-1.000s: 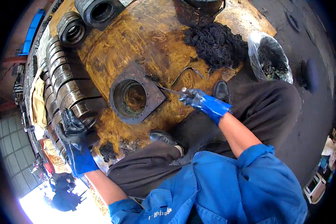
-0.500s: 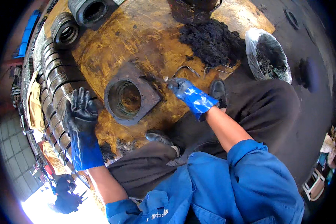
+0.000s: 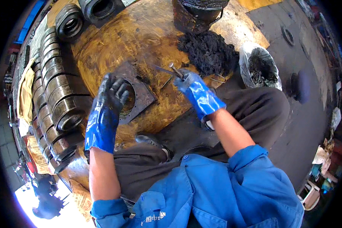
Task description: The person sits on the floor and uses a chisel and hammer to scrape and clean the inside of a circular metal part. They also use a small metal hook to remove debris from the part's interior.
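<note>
My left hand (image 3: 108, 108), in a blue glove blackened over the fingers, is open with its fingers apart. It hovers over the left side of a dark square metal housing (image 3: 141, 92) with a round bore and a ring of small holes, hiding part of the bore. In a matching glove, my right hand (image 3: 197, 93) is closed around a slim metal rod tool (image 3: 174, 68). The rod's bright rounded end sticks out above the fist, and a thin dark blade-like length points left. Whether these are one tool or two, I cannot tell.
A greasy yellow-brown sheet (image 3: 140, 41) lies underneath. Ribbed metal cylinders (image 3: 62, 89) line the left. Farther off are a black shaggy heap (image 3: 209, 51), a dirty bucket (image 3: 193, 19) and a plastic-lined bin (image 3: 246, 66). A bent wire hook (image 3: 219, 79) lies near the heap.
My left hand has moved right and up, from beside the housing to over it. My right hand has shifted slightly, and the rod now stands out clearly from it. The whole view has shifted.
</note>
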Motion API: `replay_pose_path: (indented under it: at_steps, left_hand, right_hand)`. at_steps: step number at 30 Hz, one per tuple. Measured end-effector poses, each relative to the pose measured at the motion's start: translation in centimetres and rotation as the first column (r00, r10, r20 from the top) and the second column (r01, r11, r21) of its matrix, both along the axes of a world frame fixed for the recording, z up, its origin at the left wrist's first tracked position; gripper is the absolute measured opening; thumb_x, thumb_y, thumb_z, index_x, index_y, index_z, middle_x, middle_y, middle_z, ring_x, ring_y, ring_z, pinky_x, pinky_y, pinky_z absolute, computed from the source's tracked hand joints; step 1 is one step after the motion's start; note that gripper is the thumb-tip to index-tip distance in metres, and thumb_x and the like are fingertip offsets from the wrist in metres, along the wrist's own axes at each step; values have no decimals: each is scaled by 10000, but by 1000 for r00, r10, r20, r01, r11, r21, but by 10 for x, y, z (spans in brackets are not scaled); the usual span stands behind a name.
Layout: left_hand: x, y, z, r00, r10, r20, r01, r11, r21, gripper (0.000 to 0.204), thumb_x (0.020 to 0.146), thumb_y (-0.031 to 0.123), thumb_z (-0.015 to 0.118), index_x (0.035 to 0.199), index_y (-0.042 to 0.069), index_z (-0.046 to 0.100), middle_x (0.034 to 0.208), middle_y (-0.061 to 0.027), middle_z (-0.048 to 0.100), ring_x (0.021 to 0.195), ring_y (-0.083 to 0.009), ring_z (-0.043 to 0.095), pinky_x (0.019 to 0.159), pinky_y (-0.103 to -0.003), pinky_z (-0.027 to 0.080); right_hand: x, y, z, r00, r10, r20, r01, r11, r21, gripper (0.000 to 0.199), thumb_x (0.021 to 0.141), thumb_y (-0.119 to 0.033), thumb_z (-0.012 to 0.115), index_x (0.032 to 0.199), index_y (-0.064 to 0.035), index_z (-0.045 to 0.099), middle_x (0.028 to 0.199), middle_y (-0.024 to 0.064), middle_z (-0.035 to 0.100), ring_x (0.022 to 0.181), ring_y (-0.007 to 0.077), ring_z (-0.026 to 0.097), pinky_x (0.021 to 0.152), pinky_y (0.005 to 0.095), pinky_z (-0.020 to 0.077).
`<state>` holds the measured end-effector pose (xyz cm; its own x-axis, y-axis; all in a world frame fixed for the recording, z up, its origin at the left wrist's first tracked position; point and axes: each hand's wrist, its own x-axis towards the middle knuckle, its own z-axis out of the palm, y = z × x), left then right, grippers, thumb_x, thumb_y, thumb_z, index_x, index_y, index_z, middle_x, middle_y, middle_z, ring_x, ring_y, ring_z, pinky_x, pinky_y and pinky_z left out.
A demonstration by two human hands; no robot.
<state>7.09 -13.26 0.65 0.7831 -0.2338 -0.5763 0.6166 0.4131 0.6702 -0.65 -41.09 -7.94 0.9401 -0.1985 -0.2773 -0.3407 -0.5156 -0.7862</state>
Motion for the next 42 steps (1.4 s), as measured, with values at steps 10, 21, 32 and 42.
replay_pose_path:
  at_steps: [10,21,32,42]
  left_hand:
    - [-23,-15,60,968,96,234,-88,995,-45,549,986,293,546,1406,-5,354,1397,-234,437,1271,-314,453,1046,-418,384]
    - [8,1,32,985,115,129,-104,990,-91,578,991,328,529,1440,24,329,1453,-223,389,1316,-315,422,1093,-419,346]
    - [5,-34,28,998,-61,-34,57,992,-108,634,957,372,569,1442,30,345,1495,-175,363,1331,-320,411,1106,-421,329]
    - [17,-79,51,982,-118,150,146,970,-192,579,961,353,561,1422,57,376,1465,-162,399,1306,-318,435,1088,-428,349]
  right_hand:
    - [30,-82,-68,863,478,-164,-462,616,-638,131,826,-183,615,890,-89,680,884,154,698,832,343,680,702,445,545]
    - [70,-144,-65,889,10,-457,-360,632,-687,274,869,-225,576,1088,-92,671,1090,155,684,1012,370,653,799,476,547]
    - [90,-82,62,999,17,-34,-7,959,284,288,946,-297,611,1022,-29,683,769,69,699,553,112,591,497,269,476]
    - [56,-1,204,775,466,426,-623,678,391,331,938,-356,627,1113,-80,680,874,59,710,756,123,646,649,277,495]
